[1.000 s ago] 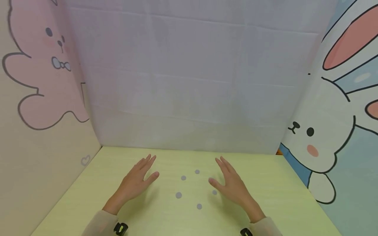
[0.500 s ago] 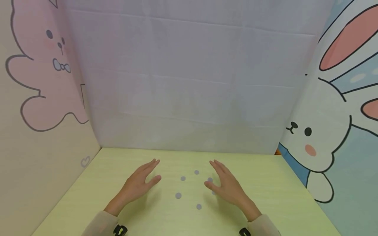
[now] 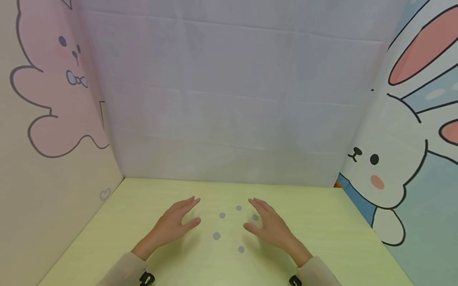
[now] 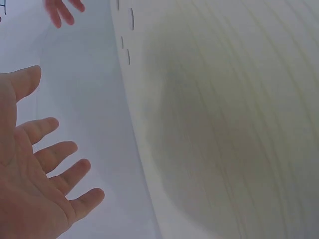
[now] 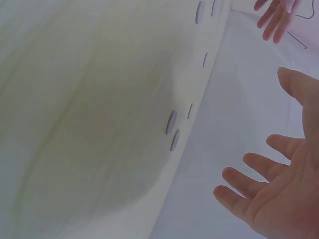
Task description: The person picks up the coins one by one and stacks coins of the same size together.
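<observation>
My left hand point(image 3: 171, 225) hovers above the pale yellow-green table point(image 3: 143, 198), its fingers spread and thumb apart, holding nothing. Facing it from the other side, my right hand point(image 3: 273, 227) is held the same way, also with nothing in it. Between them on the tabletop lie several flat grey dots, among them one at the left point(image 3: 216, 236), one at the back point(image 3: 239, 207) and one at the front point(image 3: 241, 249). In the left wrist view, the palm point(image 4: 30, 184) and slightly bent fingers stand away from the surface. The right wrist view shows the other palm point(image 5: 284, 206) likewise.
A white sheet point(image 3: 229, 99) with creases closes off the back of the table. On the left stands a panel with a pink cartoon animal point(image 3: 64, 99); at the right, one with a white rabbit point(image 3: 390, 159). Dark bands point(image 3: 147, 278) sit at both wrists.
Both hands have come closer together, moving inward and a little toward the person. They stay spread and hold nothing throughout.
</observation>
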Demonstrator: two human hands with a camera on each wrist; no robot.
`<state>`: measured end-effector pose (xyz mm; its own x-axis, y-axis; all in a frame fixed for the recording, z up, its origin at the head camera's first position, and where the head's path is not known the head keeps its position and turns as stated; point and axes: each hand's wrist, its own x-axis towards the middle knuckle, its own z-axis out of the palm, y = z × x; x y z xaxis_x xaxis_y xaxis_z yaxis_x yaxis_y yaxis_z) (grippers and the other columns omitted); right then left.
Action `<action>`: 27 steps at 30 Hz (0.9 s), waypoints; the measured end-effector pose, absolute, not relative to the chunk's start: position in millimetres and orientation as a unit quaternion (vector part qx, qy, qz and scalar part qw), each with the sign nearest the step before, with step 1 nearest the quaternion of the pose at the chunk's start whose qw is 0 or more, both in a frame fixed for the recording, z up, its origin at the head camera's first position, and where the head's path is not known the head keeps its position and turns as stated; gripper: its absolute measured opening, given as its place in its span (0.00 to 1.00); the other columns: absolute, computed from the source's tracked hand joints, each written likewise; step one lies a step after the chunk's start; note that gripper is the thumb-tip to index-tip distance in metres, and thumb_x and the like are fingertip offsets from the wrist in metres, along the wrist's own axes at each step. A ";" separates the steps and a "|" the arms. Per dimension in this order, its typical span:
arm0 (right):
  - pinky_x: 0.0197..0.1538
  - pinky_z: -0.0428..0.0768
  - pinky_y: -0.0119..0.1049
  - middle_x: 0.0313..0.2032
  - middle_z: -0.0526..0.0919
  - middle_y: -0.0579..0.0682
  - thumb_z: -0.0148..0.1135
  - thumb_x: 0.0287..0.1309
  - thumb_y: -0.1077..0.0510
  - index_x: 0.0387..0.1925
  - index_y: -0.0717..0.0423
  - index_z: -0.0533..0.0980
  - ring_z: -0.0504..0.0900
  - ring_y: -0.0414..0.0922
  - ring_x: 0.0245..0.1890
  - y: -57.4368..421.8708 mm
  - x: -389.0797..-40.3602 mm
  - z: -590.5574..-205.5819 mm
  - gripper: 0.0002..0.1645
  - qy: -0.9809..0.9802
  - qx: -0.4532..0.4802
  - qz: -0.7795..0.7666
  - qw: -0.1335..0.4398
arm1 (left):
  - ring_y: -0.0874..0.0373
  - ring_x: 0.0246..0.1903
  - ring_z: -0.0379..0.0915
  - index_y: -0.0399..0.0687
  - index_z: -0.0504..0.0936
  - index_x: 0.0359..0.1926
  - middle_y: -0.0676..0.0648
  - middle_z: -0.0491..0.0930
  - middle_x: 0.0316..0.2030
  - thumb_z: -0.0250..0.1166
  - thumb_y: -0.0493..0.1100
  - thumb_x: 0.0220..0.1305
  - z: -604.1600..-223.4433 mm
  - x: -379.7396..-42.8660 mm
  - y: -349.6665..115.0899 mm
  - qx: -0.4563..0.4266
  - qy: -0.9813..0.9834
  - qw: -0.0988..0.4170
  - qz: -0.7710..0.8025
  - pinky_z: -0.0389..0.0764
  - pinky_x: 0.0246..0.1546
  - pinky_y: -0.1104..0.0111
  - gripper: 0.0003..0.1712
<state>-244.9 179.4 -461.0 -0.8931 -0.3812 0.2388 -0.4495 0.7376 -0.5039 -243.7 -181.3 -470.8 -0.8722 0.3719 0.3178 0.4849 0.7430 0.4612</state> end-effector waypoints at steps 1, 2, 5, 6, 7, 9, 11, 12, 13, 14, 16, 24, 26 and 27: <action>0.67 0.72 0.69 0.79 0.65 0.57 0.69 0.68 0.36 0.81 0.50 0.63 0.66 0.63 0.76 178.5 -244.9 -461.5 0.49 -0.930 0.226 0.285 0.058 | 0.36 0.75 0.63 0.55 0.67 0.81 0.43 0.65 0.79 0.62 0.63 0.77 -471.4 -243.7 -180.5 -0.233 -0.928 0.104 -0.273 0.70 0.65 0.31 0.39; 0.67 0.72 0.69 0.78 0.66 0.57 0.69 0.68 0.36 0.81 0.50 0.63 0.67 0.62 0.76 177.6 -245.0 -462.1 0.49 -0.930 0.228 0.284 0.057 | 0.36 0.75 0.64 0.55 0.68 0.80 0.42 0.66 0.78 0.62 0.63 0.77 -471.7 -243.6 -179.6 -0.234 -0.928 0.104 -0.272 0.70 0.64 0.31 0.39; 0.66 0.73 0.69 0.77 0.67 0.57 0.69 0.68 0.36 0.80 0.50 0.64 0.68 0.62 0.75 175.0 -244.7 -463.1 0.48 -0.929 0.234 0.282 0.053 | 0.36 0.74 0.65 0.54 0.69 0.79 0.42 0.68 0.77 0.63 0.63 0.76 -471.6 -243.0 -176.5 -0.237 -0.927 0.102 -0.272 0.70 0.64 0.31 0.38; 0.66 0.73 0.69 0.77 0.68 0.57 0.70 0.67 0.36 0.80 0.50 0.64 0.68 0.62 0.75 174.2 -244.6 -463.5 0.48 -0.928 0.236 0.282 0.053 | 0.36 0.74 0.65 0.54 0.70 0.79 0.41 0.68 0.77 0.64 0.63 0.76 -471.3 -242.8 -175.6 -0.237 -0.927 0.100 -0.273 0.70 0.64 0.31 0.38; 0.65 0.74 0.69 0.77 0.68 0.57 0.70 0.67 0.36 0.80 0.50 0.65 0.69 0.62 0.74 173.4 -244.7 -464.0 0.48 -0.928 0.239 0.280 0.053 | 0.36 0.74 0.65 0.54 0.71 0.78 0.42 0.69 0.76 0.64 0.63 0.75 -471.0 -242.5 -174.8 -0.237 -0.927 0.098 -0.272 0.70 0.63 0.31 0.38; 0.64 0.75 0.68 0.76 0.69 0.58 0.70 0.67 0.37 0.79 0.51 0.66 0.70 0.62 0.73 171.9 -244.6 -464.5 0.47 -0.927 0.244 0.280 0.057 | 0.37 0.73 0.66 0.54 0.72 0.78 0.42 0.70 0.76 0.64 0.63 0.75 -470.7 -242.4 -173.4 -0.238 -0.928 0.090 -0.271 0.71 0.63 0.31 0.38; 0.63 0.76 0.67 0.75 0.70 0.58 0.70 0.67 0.37 0.78 0.52 0.68 0.74 0.62 0.70 170.3 -244.7 -465.0 0.46 -0.925 0.250 0.280 0.061 | 0.37 0.73 0.66 0.54 0.72 0.77 0.42 0.71 0.75 0.65 0.62 0.74 -470.7 -242.4 -172.6 -0.239 -0.930 0.082 -0.268 0.71 0.63 0.32 0.37; 0.62 0.77 0.67 0.75 0.71 0.58 0.71 0.67 0.37 0.77 0.52 0.68 0.74 0.62 0.70 169.5 -244.8 -465.3 0.45 -0.924 0.253 0.280 0.061 | 0.37 0.73 0.66 0.54 0.73 0.77 0.42 0.71 0.75 0.65 0.62 0.74 -470.9 -242.5 -172.4 -0.240 -0.931 0.078 -0.265 0.71 0.63 0.32 0.37; 0.62 0.77 0.67 0.74 0.71 0.58 0.71 0.67 0.38 0.76 0.53 0.69 0.75 0.62 0.69 168.7 -244.8 -465.4 0.45 -0.924 0.256 0.279 0.062 | 0.37 0.73 0.66 0.54 0.73 0.77 0.42 0.71 0.75 0.66 0.62 0.74 -471.1 -242.6 -172.1 -0.241 -0.931 0.074 -0.263 0.71 0.64 0.32 0.37; 0.62 0.77 0.67 0.74 0.72 0.59 0.71 0.66 0.38 0.76 0.53 0.70 0.75 0.62 0.69 167.8 -245.1 -465.6 0.44 -0.923 0.258 0.278 0.062 | 0.37 0.73 0.66 0.54 0.73 0.77 0.42 0.71 0.75 0.66 0.62 0.74 -471.2 -242.8 -171.8 -0.242 -0.932 0.070 -0.261 0.71 0.64 0.32 0.37; 0.61 0.78 0.67 0.73 0.72 0.59 0.71 0.66 0.38 0.75 0.54 0.71 0.75 0.63 0.68 166.1 -245.7 -466.0 0.44 -0.923 0.264 0.274 0.062 | 0.37 0.73 0.66 0.54 0.74 0.76 0.42 0.71 0.75 0.66 0.62 0.74 -471.5 -243.0 -171.3 -0.245 -0.933 0.065 -0.257 0.71 0.64 0.33 0.37; 0.61 0.79 0.65 0.71 0.74 0.60 0.71 0.66 0.40 0.74 0.54 0.72 0.75 0.63 0.68 159.7 -248.7 -468.9 0.42 -0.918 0.290 0.262 0.059 | 0.39 0.71 0.69 0.54 0.76 0.74 0.44 0.75 0.72 0.69 0.59 0.73 -472.3 -245.4 -167.6 -0.259 -0.931 0.053 -0.251 0.72 0.66 0.36 0.35; 0.61 0.79 0.64 0.70 0.75 0.61 0.72 0.66 0.42 0.73 0.56 0.72 0.76 0.63 0.67 157.5 -249.4 -469.5 0.41 -0.917 0.297 0.261 0.058 | 0.39 0.71 0.69 0.53 0.76 0.74 0.44 0.75 0.71 0.70 0.57 0.72 -472.3 -245.8 -166.7 -0.261 -0.930 0.048 -0.253 0.73 0.65 0.37 0.34; 0.60 0.80 0.64 0.69 0.75 0.60 0.72 0.66 0.43 0.73 0.56 0.73 0.76 0.62 0.67 156.3 -249.8 -469.8 0.41 -0.917 0.300 0.258 0.057 | 0.39 0.71 0.69 0.53 0.77 0.73 0.44 0.76 0.71 0.70 0.56 0.72 -471.9 -245.6 -166.4 -0.262 -0.930 0.046 -0.255 0.73 0.65 0.37 0.33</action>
<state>-249.8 156.3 -469.8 -0.8134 -0.5210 0.2587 -0.5794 0.6866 -0.4392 -245.6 -166.4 -471.9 -0.8590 0.4630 0.2185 0.5097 0.7333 0.4499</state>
